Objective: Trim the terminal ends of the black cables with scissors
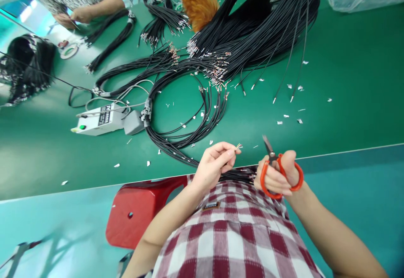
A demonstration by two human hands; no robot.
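My left hand (214, 162) pinches the end of a thin black cable (238, 146), whose metal tip sticks out past my fingers. A bundle of black cables (240, 173) lies across my lap under that hand. My right hand (279, 175) grips orange-handled scissors (272, 160), blades pointing up and away from me, a short way right of the cable tip. Both hands hover at the near edge of the green table (347, 80).
Large piles of black cables with metal terminals (252, 30) cover the far table. A white control box (97, 120) stands at left. Small white scraps litter the surface. A red stool (139, 210) is below. Another person's hands (75, 17) work far left.
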